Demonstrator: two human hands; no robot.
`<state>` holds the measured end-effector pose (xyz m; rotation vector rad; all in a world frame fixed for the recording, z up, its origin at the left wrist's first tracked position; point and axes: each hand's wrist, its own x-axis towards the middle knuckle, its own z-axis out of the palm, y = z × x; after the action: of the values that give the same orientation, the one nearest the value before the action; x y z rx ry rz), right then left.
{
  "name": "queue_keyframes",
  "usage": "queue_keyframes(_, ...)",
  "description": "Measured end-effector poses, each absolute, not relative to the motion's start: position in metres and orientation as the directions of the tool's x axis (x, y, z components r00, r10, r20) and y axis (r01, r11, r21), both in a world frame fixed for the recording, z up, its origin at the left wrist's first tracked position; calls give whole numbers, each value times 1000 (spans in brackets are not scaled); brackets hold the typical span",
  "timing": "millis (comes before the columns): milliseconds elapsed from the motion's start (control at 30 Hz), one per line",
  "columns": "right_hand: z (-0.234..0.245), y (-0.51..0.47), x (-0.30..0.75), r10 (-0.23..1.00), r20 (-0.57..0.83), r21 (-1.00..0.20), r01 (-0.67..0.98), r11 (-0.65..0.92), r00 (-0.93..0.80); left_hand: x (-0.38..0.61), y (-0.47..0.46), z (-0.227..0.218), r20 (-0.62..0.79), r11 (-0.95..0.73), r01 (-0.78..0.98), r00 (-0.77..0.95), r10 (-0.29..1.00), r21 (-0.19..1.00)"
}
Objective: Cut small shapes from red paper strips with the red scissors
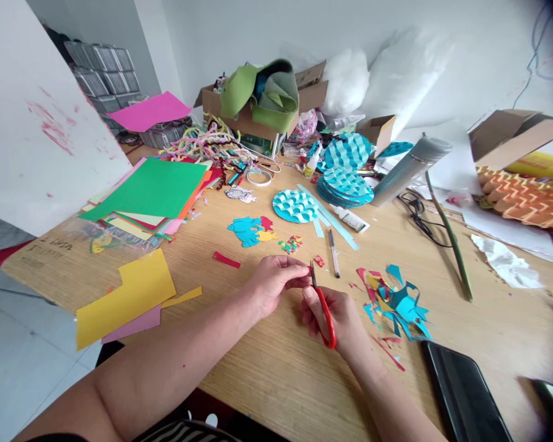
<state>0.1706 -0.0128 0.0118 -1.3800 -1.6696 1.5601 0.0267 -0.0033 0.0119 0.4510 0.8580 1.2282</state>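
Note:
Red-handled scissors [326, 319] are gripped in my right hand [338, 316], blades pointing away from me. At their tips my left hand [276, 282] pinches a small piece of red paper [310, 269], mostly covered by the fingers. Just beyond lie a small red paper scrap [319, 261] and a pen [334, 253]. Blue paper fish [246, 231], a yellow paper fish [266, 236] and a red one [266, 223] rest farther off. Beside them sits a little heap of coloured paper bits [290, 244]. A red paper strip [226, 259] is left of my left hand.
Paper offcuts [403, 307] and a black phone [465, 393] lie at the right. Yellow paper [133, 291] and a stack of coloured sheets [154, 187] are at the left. Behind are wavy blue discs [295, 205], a glue bottle [351, 218] and a cardboard box [244, 120].

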Motion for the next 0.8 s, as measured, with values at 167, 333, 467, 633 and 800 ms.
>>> queue_keyframes(167, 12, -13, 170, 879, -293, -926, 341, -162, -377, 27, -4, 13, -340, 315, -636, 86, 936, 705)
queue_keyframes(333, 11, -13, 172, 875, -289, -926, 344, -154, -387, 26, -3, 14, -338, 319, -633, 95, 936, 706)
queue_keyframes(467, 11, -13, 171, 877, -291, -925, 346, -156, -382, 26, -3, 14, -329, 314, -627, 97, 939, 713)
queue_keyframes(633, 11, -14, 171, 873, -304, -921, 351, -167, -382, 26, -3, 14, -316, 316, -598, 109, 943, 737)
queue_keyframes(800, 11, -14, 172, 871, -317, -915, 363, -176, -376, 26, -2, 16, -324, 321, -581, 102, 940, 748)
